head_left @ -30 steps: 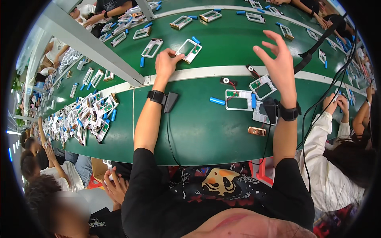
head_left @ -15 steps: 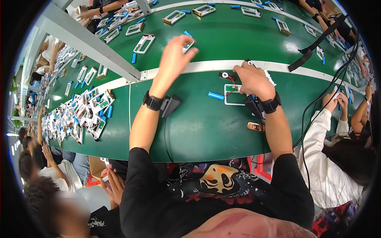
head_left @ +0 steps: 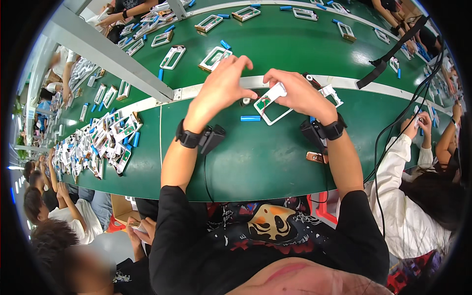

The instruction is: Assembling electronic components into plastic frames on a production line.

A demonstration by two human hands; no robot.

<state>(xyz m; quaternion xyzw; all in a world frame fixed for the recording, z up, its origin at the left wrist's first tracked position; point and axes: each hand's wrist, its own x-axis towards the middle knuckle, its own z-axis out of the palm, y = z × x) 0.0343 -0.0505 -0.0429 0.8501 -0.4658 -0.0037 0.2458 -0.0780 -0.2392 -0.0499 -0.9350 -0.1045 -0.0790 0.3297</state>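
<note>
My right hand [head_left: 295, 94] grips a white rectangular frame [head_left: 269, 104] with a green inner part, tilted above the green bench [head_left: 255, 157]. My left hand [head_left: 223, 87] is curled just left of it, fingertips touching a small dark round part [head_left: 246, 101] at the frame's edge. A blue cylindrical cell [head_left: 250, 118] lies on the bench directly below the frame. A second white frame [head_left: 330, 93] lies behind my right hand. Both wrists wear black bands with small black boxes and cables.
A green conveyor belt [head_left: 295, 44] beyond a white strip carries several white frames and blue cells. A heap of frames [head_left: 105, 145] lies at left. A small brown part [head_left: 314, 157] sits near my right wrist. Other seated people work on both sides; black cables hang at right.
Both hands came back from the far belt toward the middle. My right hand picked up the white frame and my left hand moved in to meet it.
</note>
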